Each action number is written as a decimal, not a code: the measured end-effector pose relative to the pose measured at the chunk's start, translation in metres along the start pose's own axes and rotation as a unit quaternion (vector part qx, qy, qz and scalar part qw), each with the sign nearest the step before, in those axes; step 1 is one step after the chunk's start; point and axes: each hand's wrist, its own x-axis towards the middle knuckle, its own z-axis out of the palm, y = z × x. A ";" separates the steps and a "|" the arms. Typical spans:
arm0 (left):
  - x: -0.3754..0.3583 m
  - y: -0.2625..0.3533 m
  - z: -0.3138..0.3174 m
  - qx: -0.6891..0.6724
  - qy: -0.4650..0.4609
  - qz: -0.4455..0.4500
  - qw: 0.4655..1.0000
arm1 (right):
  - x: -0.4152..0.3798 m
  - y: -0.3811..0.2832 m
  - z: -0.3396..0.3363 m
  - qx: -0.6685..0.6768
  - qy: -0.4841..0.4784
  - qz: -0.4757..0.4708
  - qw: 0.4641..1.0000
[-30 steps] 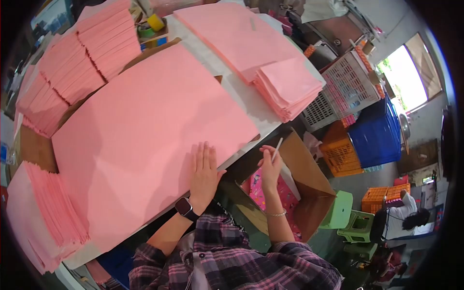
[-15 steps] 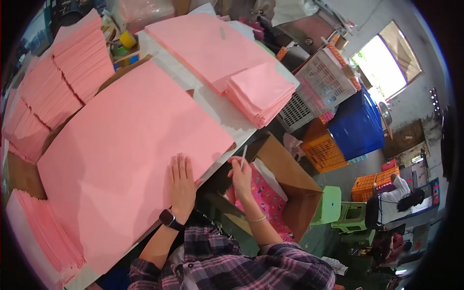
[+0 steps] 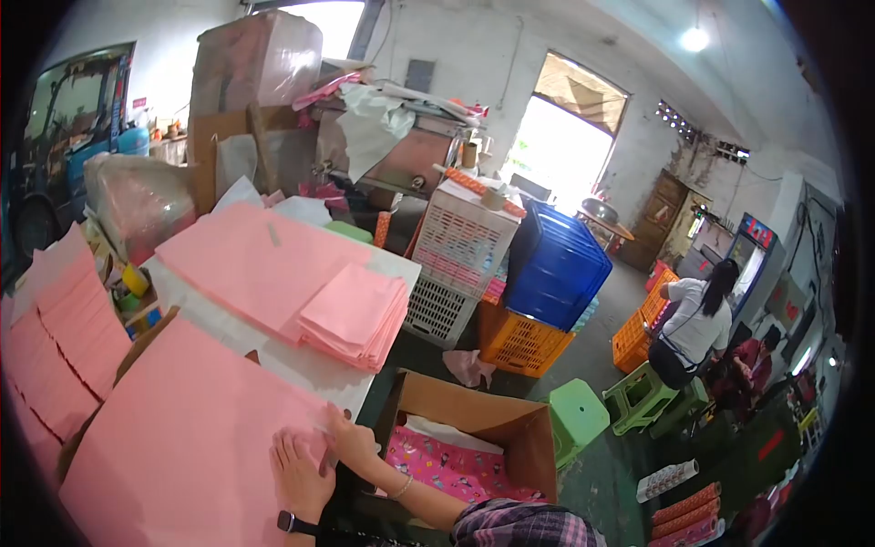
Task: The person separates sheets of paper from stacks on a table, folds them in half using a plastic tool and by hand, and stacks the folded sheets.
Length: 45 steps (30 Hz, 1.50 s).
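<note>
- The worktop (image 3: 301, 365), covered in white, fills the left half of the view and carries pink paper all over: a big pink sheet stack (image 3: 173, 447) at about 7 o'clock, a second spread of pink sheets (image 3: 251, 260) at 10 o'clock, and a smaller pile of folded pink bags (image 3: 355, 314) just right of that spread.
- The big pink sheet stack lies flat, its long axis running from 7 o'clock up toward 1 o'clock; its near right corner points at the open cardboard box (image 3: 474, 424) standing below the worktop edge at 5 o'clock.
- Inside the box lies pink printed material (image 3: 456, 465).
- The left hand (image 3: 301, 474), watch at the wrist, rests flat and spread on the stack near its right edge, gripping nothing.
- The right hand (image 3: 351, 442) sits at the stack's corner, fingers curled at the edge; whether it pinches a sheet I cannot tell.
- To do this well, I judge the flat hand should press the stack so it does not slide while the other hand lifts only the top sheet by its corner.
- Crates and a seated person are well apart at 3 o'clock.
</note>
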 end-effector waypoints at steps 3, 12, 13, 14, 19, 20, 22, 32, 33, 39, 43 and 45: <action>-0.003 -0.001 0.000 -0.047 0.032 -0.011 0.998 | 0.003 -0.002 0.004 -0.046 0.013 -0.037 0.998; 0.010 -0.002 -0.019 -0.327 -0.025 -0.057 0.943 | 0.009 -0.022 -0.037 0.305 -0.123 -0.069 0.942; 0.005 -0.009 -0.006 -0.314 0.009 -0.067 0.947 | 0.011 -0.018 -0.035 0.245 -0.070 -0.036 0.966; 0.000 -0.016 0.010 -0.300 0.044 -0.076 0.950 | 0.011 -0.015 -0.032 0.182 -0.016 -0.002 0.983; -0.003 -0.020 0.038 -0.252 0.186 -0.082 0.946 | -0.004 -0.015 -0.023 0.040 0.044 -0.002 0.998; -0.002 -0.018 0.034 -0.253 0.186 -0.081 0.946 | -0.004 -0.015 -0.022 0.031 0.020 0.009 0.999; -0.004 -0.014 0.026 -0.256 0.145 -0.117 0.949 | -0.003 -0.017 -0.018 0.015 -0.029 0.034 0.999; -0.008 -0.027 0.028 -0.288 0.065 -0.078 0.952 | 0.013 -0.022 -0.038 0.333 -0.123 -0.042 0.934; -0.009 -0.032 0.041 -0.282 0.075 -0.081 0.953 | 0.006 -0.014 -0.021 0.178 -0.033 -0.018 0.983; -0.012 -0.030 0.040 -0.245 0.107 -0.066 0.961 | -0.010 -0.019 -0.010 -0.038 -0.002 0.058 0.998; -0.006 -0.025 0.033 -0.280 0.086 -0.094 0.951 | -0.003 -0.014 -0.009 -0.032 0.065 -0.026 0.997; -0.006 -0.023 0.032 -0.277 0.120 -0.092 0.949 | -0.001 -0.008 0.002 -0.049 0.035 -0.038 0.997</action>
